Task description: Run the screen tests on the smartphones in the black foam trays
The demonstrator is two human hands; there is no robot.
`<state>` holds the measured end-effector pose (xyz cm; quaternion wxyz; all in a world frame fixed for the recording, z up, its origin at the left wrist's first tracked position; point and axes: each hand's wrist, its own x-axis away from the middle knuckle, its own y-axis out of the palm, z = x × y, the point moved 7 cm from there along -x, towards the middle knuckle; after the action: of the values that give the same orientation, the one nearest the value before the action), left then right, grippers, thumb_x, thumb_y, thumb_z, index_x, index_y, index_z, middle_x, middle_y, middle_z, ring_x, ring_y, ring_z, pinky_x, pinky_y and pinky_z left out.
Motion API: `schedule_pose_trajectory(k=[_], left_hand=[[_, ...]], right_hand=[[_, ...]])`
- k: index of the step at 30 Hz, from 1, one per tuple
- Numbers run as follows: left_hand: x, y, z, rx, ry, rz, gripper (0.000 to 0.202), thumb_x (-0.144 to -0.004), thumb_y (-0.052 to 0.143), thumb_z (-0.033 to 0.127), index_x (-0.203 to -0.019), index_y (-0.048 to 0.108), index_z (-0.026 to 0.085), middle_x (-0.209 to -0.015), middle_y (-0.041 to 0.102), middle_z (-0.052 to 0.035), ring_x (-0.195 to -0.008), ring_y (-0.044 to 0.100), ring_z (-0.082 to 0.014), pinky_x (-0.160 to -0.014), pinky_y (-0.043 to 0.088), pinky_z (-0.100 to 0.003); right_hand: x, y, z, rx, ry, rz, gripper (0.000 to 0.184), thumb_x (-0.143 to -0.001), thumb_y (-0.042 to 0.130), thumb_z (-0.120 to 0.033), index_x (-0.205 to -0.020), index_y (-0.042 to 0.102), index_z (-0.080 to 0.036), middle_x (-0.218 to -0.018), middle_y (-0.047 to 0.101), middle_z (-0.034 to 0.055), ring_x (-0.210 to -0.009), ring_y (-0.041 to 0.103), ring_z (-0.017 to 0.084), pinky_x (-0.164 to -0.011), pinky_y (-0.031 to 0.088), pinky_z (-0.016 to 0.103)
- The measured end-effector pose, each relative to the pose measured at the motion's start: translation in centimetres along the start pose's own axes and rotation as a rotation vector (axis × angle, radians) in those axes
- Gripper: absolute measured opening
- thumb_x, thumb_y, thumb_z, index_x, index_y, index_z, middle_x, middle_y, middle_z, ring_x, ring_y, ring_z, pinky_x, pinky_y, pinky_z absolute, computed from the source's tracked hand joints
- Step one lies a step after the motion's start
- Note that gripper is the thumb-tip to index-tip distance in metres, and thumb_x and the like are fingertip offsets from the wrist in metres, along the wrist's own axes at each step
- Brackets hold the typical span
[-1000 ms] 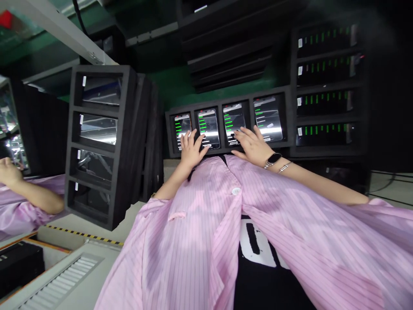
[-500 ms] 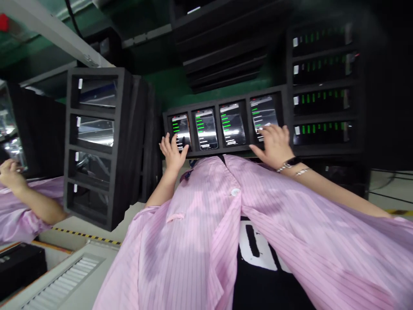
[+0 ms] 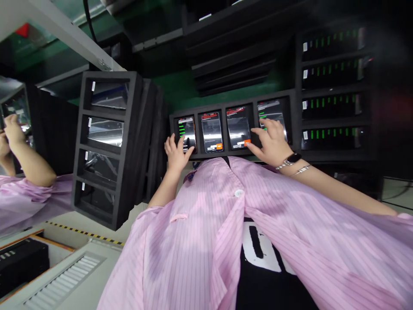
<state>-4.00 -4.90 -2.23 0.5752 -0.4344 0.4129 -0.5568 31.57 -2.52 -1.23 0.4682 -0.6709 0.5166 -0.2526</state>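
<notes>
Close to my body lies a black foam tray (image 3: 223,129) with smartphones in its slots, screens lit. My left hand (image 3: 177,154) is open over the lower part of the leftmost phone (image 3: 187,127), which shows green bars. The two middle phones, one second from the left (image 3: 212,129) and one third from the left (image 3: 238,125), show red text at the top and an orange button at the bottom. My right hand (image 3: 272,142) is open, its thumb at the third phone's orange button and its fingers over the rightmost phone (image 3: 271,107). Whether the fingertips touch the glass I cannot tell.
A stack of black foam trays (image 3: 130,112) with wrapped phones stands at the left. At the right, another tray (image 3: 332,88) holds phones with green bars. More black trays (image 3: 232,64) are piled behind. A co-worker's arm (image 3: 30,155) reaches in at far left.
The two middle phones' screens switched from green bars to red text with an orange button. My right hand's thumb shifted to the third phone. The view moved slightly, and the co-worker's hand rose.
</notes>
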Motion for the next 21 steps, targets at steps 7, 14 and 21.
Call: schedule_pose_trajectory(k=[7,14,21], left_hand=[[-4.9,2.0,9.6,0.019,0.32,-0.055,0.071,-0.094,0.064,0.066,-0.148,0.059,0.019,-0.16,0.05,-0.0185,-0.152,0.04,-0.0393,-0.133,0.019,-0.06],[-5.1,1.3,7.3,0.002,0.246,-0.082,0.06,-0.1,0.059,0.06,-0.148,0.059,0.023,-0.157,0.056,-0.0138,-0.149,0.047,-0.0325,-0.134,0.017,-0.056],[-3.6,0.2,1.2,0.014,0.011,-0.057,0.051,-0.103,0.056,0.054,-0.14,0.062,0.02,-0.155,0.055,-0.0184,-0.148,0.048,-0.0344,-0.132,0.014,-0.065]], right_hand=[[-5.1,4.1,-3.0,0.083,-0.12,-0.058,0.057,-0.101,0.051,-0.056,-0.141,0.061,-0.016,-0.15,0.054,0.021,-0.143,0.041,0.044,-0.123,0.019,0.075],[-4.6,3.0,0.5,0.124,-0.026,-0.073,0.05,-0.101,0.051,-0.051,-0.131,0.068,-0.015,-0.15,0.055,0.0208,-0.142,0.042,0.043,-0.123,0.02,0.074],[-1.8,0.9,5.8,0.06,0.203,0.002,0.045,-0.101,0.047,-0.053,-0.114,0.074,-0.018,-0.13,0.066,0.0185,-0.128,0.053,0.042,-0.118,0.019,0.08]])
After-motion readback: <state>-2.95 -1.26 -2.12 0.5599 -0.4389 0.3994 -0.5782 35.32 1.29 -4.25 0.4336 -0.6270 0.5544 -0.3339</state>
